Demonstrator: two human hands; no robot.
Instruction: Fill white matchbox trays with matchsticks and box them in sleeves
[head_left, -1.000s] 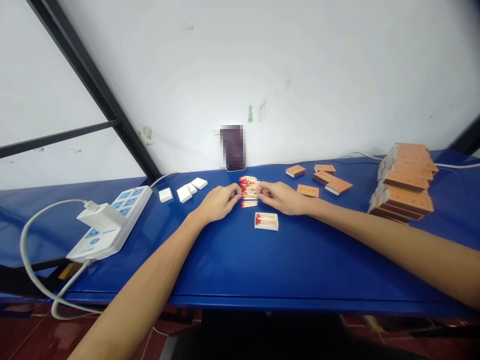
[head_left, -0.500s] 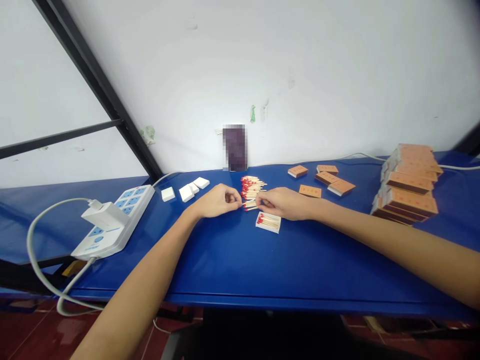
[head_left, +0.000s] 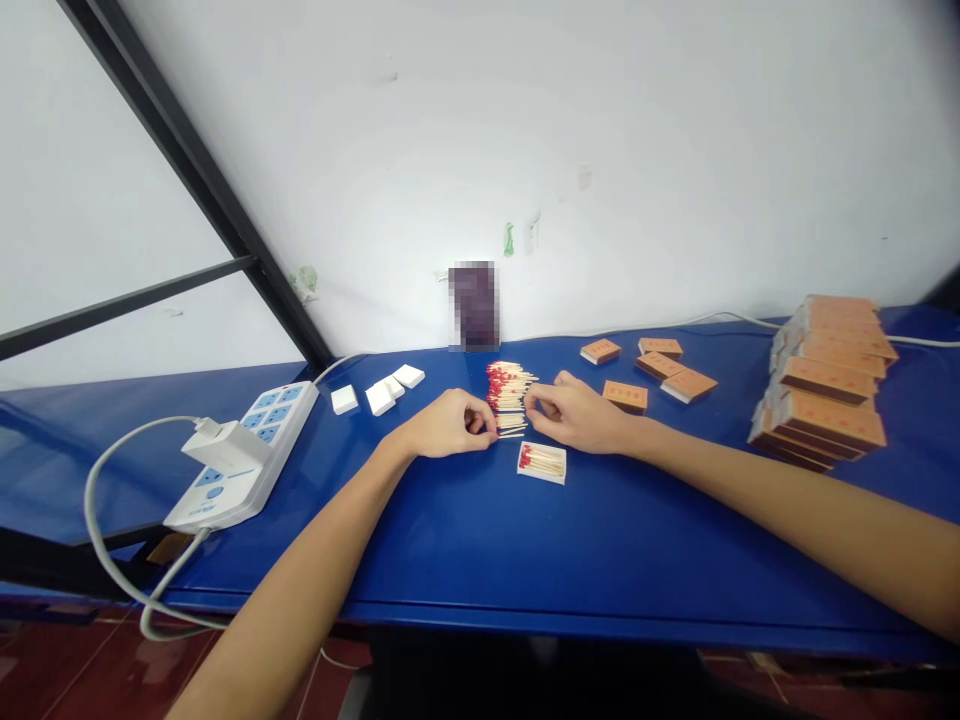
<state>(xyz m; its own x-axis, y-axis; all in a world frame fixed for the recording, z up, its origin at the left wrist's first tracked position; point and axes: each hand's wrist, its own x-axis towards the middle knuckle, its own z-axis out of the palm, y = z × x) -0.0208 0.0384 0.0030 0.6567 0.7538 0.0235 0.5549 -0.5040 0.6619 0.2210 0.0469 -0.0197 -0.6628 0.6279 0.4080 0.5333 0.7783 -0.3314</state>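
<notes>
A pile of red-headed matches (head_left: 511,392) lies on the blue table (head_left: 480,550), between my two hands. My left hand (head_left: 459,424) is at the left, match-head side of the pile, thumb and fingertips pinched together at its lower edge; what they hold, if anything, is too small to make out. At the right side, my right hand (head_left: 571,412) has its thumb and forefinger apart beside the match ends, with nothing visible between them. Just below the pile, a white matchbox tray (head_left: 541,474) holds several matches, heads to the left.
Several small white boxes (head_left: 344,400) lie at the left, near a white power strip (head_left: 255,450) with a plugged-in charger and cable. Loose orange matchboxes (head_left: 625,396) lie at the right, and a tall stack of matchboxes (head_left: 832,385) stands farther right. A pixelated dark object leans on the wall.
My right hand's fingers have parted and moved away from the lower matches. My left fingertips remain by the pile's lower left edge. The whole view has shifted slightly.
</notes>
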